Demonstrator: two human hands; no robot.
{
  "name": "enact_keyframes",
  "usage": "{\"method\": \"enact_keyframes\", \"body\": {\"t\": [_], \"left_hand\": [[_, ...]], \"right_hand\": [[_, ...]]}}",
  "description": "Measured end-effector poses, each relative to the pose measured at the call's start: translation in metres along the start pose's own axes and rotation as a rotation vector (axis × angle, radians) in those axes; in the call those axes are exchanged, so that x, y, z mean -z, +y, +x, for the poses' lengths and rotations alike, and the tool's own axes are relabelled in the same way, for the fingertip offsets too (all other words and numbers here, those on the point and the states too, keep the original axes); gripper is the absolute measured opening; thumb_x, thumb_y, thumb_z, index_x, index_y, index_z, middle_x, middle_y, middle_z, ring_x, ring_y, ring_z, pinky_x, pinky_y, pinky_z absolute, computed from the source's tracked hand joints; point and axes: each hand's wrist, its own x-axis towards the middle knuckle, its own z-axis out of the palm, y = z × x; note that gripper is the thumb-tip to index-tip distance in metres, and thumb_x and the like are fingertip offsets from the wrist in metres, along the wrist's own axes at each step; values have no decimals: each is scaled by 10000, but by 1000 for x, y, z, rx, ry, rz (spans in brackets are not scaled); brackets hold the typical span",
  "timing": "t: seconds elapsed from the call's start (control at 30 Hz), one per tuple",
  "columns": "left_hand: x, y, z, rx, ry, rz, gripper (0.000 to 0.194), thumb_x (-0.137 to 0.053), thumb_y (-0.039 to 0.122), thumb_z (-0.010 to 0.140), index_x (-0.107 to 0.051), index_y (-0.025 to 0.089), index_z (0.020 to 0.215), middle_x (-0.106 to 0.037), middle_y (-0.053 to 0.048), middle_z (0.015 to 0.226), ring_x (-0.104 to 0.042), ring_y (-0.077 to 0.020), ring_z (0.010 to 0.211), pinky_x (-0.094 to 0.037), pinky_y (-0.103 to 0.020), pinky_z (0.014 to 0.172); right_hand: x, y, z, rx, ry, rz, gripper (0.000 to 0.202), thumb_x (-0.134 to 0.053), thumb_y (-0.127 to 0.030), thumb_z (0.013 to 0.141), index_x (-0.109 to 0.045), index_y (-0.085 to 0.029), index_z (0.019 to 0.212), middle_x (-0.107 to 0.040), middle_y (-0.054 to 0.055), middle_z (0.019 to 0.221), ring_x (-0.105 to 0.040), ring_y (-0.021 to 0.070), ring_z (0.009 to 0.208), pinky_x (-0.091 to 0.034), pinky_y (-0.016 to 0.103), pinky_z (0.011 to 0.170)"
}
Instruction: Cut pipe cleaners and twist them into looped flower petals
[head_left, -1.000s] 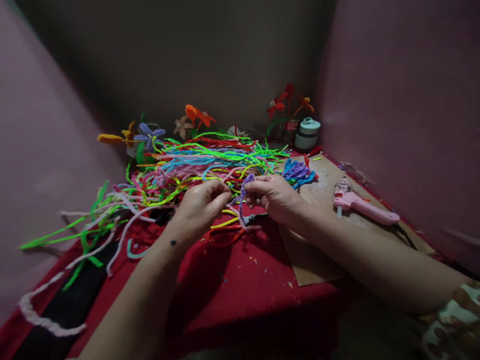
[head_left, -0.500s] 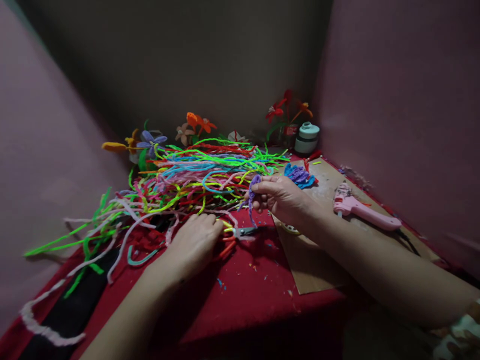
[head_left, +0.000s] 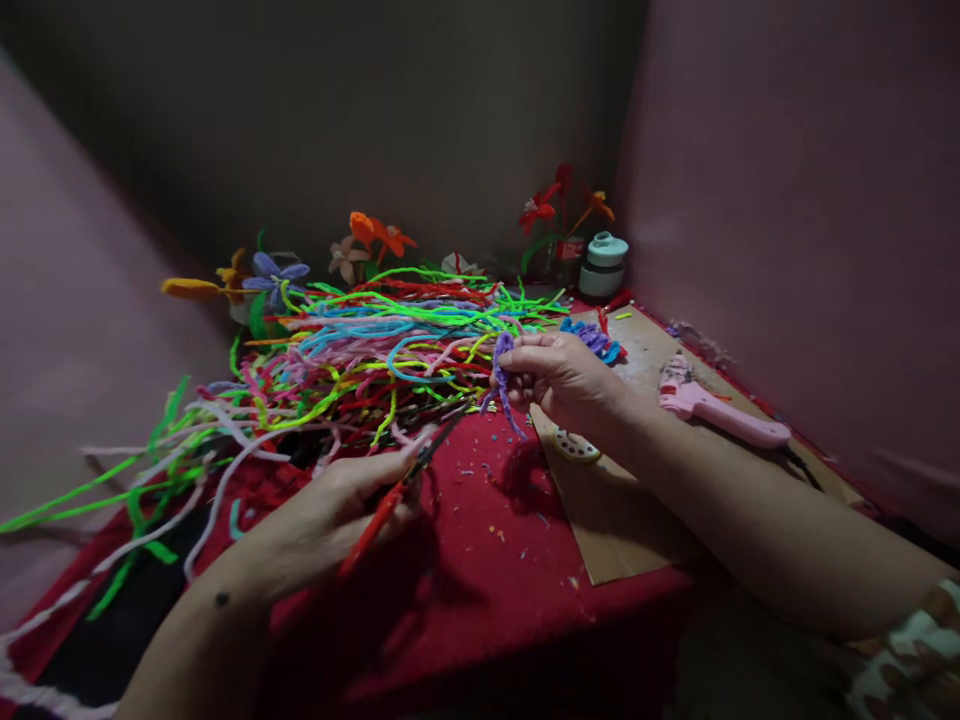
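Observation:
My left hand (head_left: 367,500) is closed around scissors (head_left: 381,525) with orange-red handles. Their dark blades point up and right, toward my right hand, and stop short of it. Between the thumb and fingers of my right hand (head_left: 551,375) is a purple pipe cleaner piece (head_left: 504,365), looped at the top with loose ends hanging down. Behind both hands spreads a big heap of colourful pipe cleaners (head_left: 390,330). A blue and purple pipe cleaner bundle (head_left: 592,338) lies beyond my right hand, partly hidden by it.
A pink glue gun (head_left: 720,415) rests on the cardboard (head_left: 622,540) at the right, near a round yellow-rimmed disc (head_left: 576,446). Small scraps dot the red cloth (head_left: 480,560). Pipe cleaner flowers (head_left: 379,235) and a lidded jar (head_left: 604,265) stand along the back.
My left hand has picked the scissors up off the red cloth and turned their blades upward. My right hand still holds the purple pipe cleaner piece. The camera view has shifted slightly.

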Motion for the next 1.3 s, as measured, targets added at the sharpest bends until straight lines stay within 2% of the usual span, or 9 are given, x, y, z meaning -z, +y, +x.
{"method": "enact_keyframes", "body": {"t": [0.03, 0.1, 0.17, 0.23, 0.33, 0.4, 0.47, 0.83, 1.3], "left_hand": [[0, 4, -1, 5, -75, -79, 193, -436, 313, 824, -580, 205, 754, -583, 11, 691, -531, -111, 610, -428, -183, 559], [1, 9, -3, 16, -95, -119, 177, -422, 307, 838, -534, 205, 746, -567, 9, 701, -513, -110, 618, -421, -189, 571], [3, 11, -4, 26, -36, -73, 151, -423, 306, 833, -499, 212, 743, -554, 11, 689, -500, -114, 603, -410, -200, 560], [3, 10, -3, 41, 48, 88, 124, -401, 287, 827, -464, 219, 745, -545, 7, 681, -486, -125, 578, -388, -225, 538], [-1, 7, 2, 101, 168, 524, 112, -352, 210, 801, -411, 218, 707, -522, -17, 663, -464, -153, 545, -326, -276, 520], [-4, 6, 5, 162, 165, 749, 132, -324, 164, 787, -422, 213, 713, -512, -33, 643, -465, -174, 528, -278, -295, 502], [-6, 6, 6, 208, 117, 836, 169, -305, 137, 787, -459, 199, 758, -520, -44, 636, -484, -190, 525, -252, -300, 494], [-5, 11, 9, 298, -12, 842, 233, -295, 112, 825, -502, 159, 921, -589, -87, 823, -586, -235, 709, -337, -316, 579], [-5, 32, 3, 286, 15, 989, 273, -329, 61, 807, -567, 142, 914, -611, -98, 842, -602, -235, 713, -436, -341, 608]], "right_hand": [[0, 0, 0, -5, 3, 3, 119, -627, -183, 619, -541, -169, 537, -502, -22, 441, -439, 81, 398, -347, 233, 410], [0, 1, 0, -14, 1, 8, 126, -622, -174, 615, -536, -173, 523, -494, -24, 433, -434, 81, 395, -339, 233, 403], [0, 1, 0, -25, -16, 11, 131, -621, -178, 618, -538, -175, 517, -493, -25, 434, -435, 81, 390, -336, 232, 395], [1, 1, 0, -27, -42, 6, 135, -626, -182, 617, -544, -173, 509, -496, -27, 440, -433, 79, 384, -337, 232, 390], [1, 0, -1, -24, -65, 0, 158, -635, -173, 605, -537, -168, 481, -482, -32, 430, -426, 74, 372, -328, 229, 378], [1, 0, -2, -28, -68, 1, 168, -633, -164, 603, -532, -166, 469, -472, -35, 422, -416, 70, 363, -311, 225, 367], [1, 0, -3, -31, -60, -3, 166, -629, -157, 602, -532, -166, 469, -471, -36, 420, -412, 68, 358, -304, 223, 361], [0, 3, -2, -175, -105, -68, 191, -620, -159, 585, -490, -148, 445, -456, -34, 368, -391, 55, 316, -284, 194, 335], [-1, 4, -3, -296, -84, -177, 194, -582, -137, 582, -470, -153, 424, -442, -23, 360, -397, 64, 300, -295, 193, 296]]}}
